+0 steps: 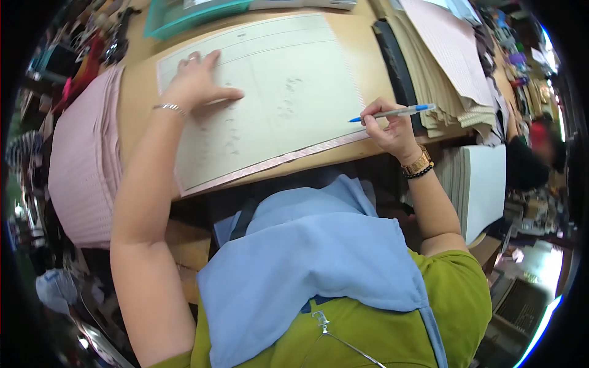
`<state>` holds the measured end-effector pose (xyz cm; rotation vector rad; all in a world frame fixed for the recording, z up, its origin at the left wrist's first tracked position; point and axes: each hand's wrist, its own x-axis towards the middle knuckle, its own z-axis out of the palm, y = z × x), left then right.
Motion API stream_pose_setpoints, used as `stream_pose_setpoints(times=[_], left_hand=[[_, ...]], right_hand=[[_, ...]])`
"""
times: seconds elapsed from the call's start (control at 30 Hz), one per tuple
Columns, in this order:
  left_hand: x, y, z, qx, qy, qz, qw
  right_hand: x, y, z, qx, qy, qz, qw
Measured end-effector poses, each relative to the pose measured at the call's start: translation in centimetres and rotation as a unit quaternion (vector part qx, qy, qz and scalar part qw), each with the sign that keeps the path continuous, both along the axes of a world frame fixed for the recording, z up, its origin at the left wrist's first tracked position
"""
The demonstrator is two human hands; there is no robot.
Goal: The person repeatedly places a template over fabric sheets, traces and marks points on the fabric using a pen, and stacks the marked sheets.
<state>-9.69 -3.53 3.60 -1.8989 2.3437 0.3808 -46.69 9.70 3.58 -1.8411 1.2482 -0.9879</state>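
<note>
A pale card template [270,80] with ruled lines and faint handwriting lies on the table. Pink striped fabric [270,164] shows from under its near and right edges. My left hand [195,83] rests on the template's left part, fingers spread and thumb pointing right. In my right hand [392,132], at the template's right edge, is a clear pen [399,112] with blue ends, pinched between thumb and fingers. The pen's tip points left over the card; whether it touches cannot be made out.
Pink striped fabric [86,159] hangs over the table's left side. A teal tray [202,17] stands at the back. To the right are a stack of brown paper sheets [423,73], more striped fabric [454,49] and a white stack [485,184]. Another person [534,153] is at far right.
</note>
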Motion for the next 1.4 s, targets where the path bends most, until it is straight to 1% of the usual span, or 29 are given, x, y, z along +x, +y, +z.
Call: stream_pose_setpoints(times=[0.1,0.2,0.23,0.33,0.37,0.47,0.5,0.63,0.73,0.77,0.87,0.9,0.97,1.0,1.03,1.07,1.1,1.13,1.2,1.3,1.33,1.4], left_hand=[[0.2,-0.1,-0.1,0.003,0.000,0.012,1.000],[0.2,-0.2,-0.3,0.012,-0.004,0.019,1.000],[0.1,-0.3,-0.4,0.014,-0.004,0.021,1.000],[0.4,-0.6,-0.6,0.013,-0.008,0.022,1.000],[0.3,-0.6,-0.6,0.014,-0.006,0.021,1.000],[0.4,-0.6,-0.7,0.014,0.001,0.020,1.000],[0.4,-0.7,-0.8,0.012,0.003,0.019,1.000],[0.3,0.0,-0.3,-0.002,0.007,0.013,1.000],[0.2,0.2,-0.1,0.006,0.013,0.022,1.000],[0.2,0.1,-0.1,0.014,0.009,0.024,1.000],[0.3,-0.2,-0.1,0.019,0.005,0.027,0.999],[0.3,0.0,-0.2,0.017,0.006,0.027,0.999],[-0.2,0.8,0.4,0.005,-0.001,0.030,1.000],[-0.1,1.5,0.6,-0.013,0.026,0.035,0.999],[0.1,2.2,0.6,-0.032,0.052,0.040,0.997],[0.4,3.0,0.4,-0.051,0.077,0.044,0.995],[0.9,4.1,0.1,-0.093,0.091,0.060,0.990],[1.6,5.4,-0.6,-0.134,0.104,0.074,0.983],[3.8,7.5,-3.3,-0.197,0.147,0.150,0.958],[6.4,10.5,-4.7,-0.220,0.163,0.162,0.948],[6.8,10.9,-4.8,-0.213,0.193,0.158,0.945],[6.8,11.6,-5.0,-0.198,0.255,0.153,0.934]], right_hand=[[-1.6,1.8,-0.3,-0.025,0.052,0.006,0.998],[-0.8,2.6,-0.8,-0.035,0.049,0.002,0.998],[-0.5,2.6,-1.4,-0.016,0.011,0.005,1.000],[-0.1,2.6,-2.5,0.038,-0.036,0.001,0.999],[-0.3,2.5,-2.7,0.037,-0.032,0.007,0.999],[-2.0,2.2,-1.9,-0.012,0.034,-0.026,0.999],[-2.6,1.9,-1.7,-0.028,0.073,-0.039,0.996],[-2.3,2.1,-1.3,-0.007,0.120,-0.042,0.992],[-0.1,2.3,-1.1,-0.010,0.040,-0.002,0.999],[-0.2,2.2,-0.8,-0.015,0.069,-0.005,0.998],[-2.6,1.7,-1.6,0.067,0.051,-0.060,0.995],[-3.6,1.4,-1.7,0.047,0.083,-0.037,0.995],[-3.0,1.0,-2.4,0.060,-0.058,-0.060,0.995],[-2.7,0.9,-2.5,0.065,-0.128,-0.070,0.987],[-2.5,0.5,-2.2,0.105,-0.135,-0.064,0.983],[-1.7,-0.1,-2.1,0.052,-0.100,-0.069,0.991],[-1.4,-0.6,-2.4,-0.029,-0.013,-0.086,0.996],[-1.0,-1.1,-2.9,-0.108,0.073,-0.104,0.986],[-0.4,-1.7,-3.0,-0.095,0.114,-0.102,0.984],[0.7,-1.6,-2.7,-0.087,0.161,-0.119,0.976],[0.9,-1.4,-2.7,-0.086,0.177,-0.125,0.972],[0.9,-1.7,-3.2,-0.156,0.208,-0.111,0.959]])
